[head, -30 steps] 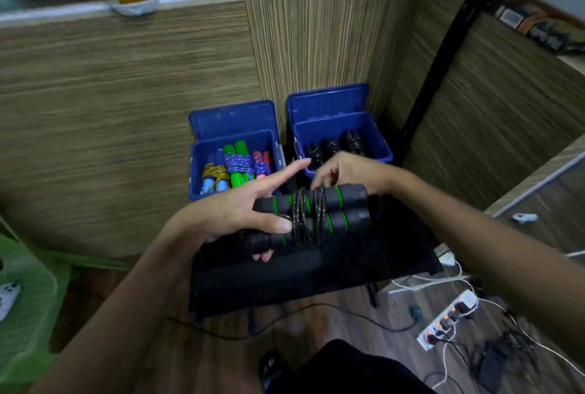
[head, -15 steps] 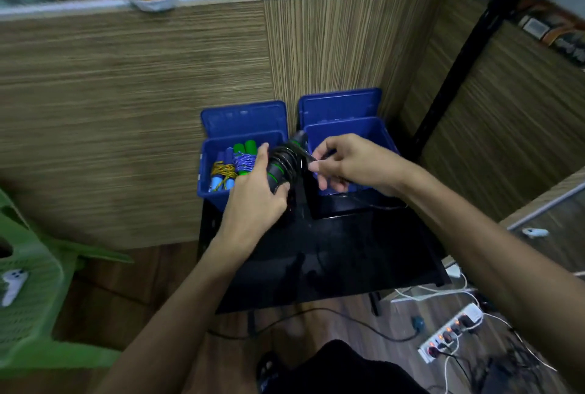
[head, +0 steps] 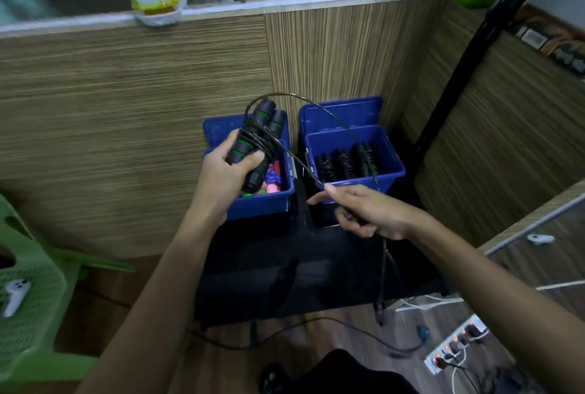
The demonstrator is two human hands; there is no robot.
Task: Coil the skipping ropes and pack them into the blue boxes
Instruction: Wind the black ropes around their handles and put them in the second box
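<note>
The left hand [head: 226,172] grips a pair of black handles with green rings [head: 258,143], fingers and thumb curled round them. The handles are held together, tilted, above the left blue box [head: 262,202]. Several turns of black rope [head: 335,123] are wound round the middle of the handles. A loose length of the rope arcs from the top of the handles over to the right, and another strand runs from the coil down to the right hand [head: 364,208]. The right hand pinches this strand between thumb and forefinger, the other fingers curled; a further length hangs below the hand toward the floor.

The left blue box holds coloured ropes. The right blue box [head: 392,166] holds black coiled ropes [head: 346,162] standing side by side. Both boxes stand on a black table [head: 285,283], against a wood-grain partition [head: 126,124].
</note>
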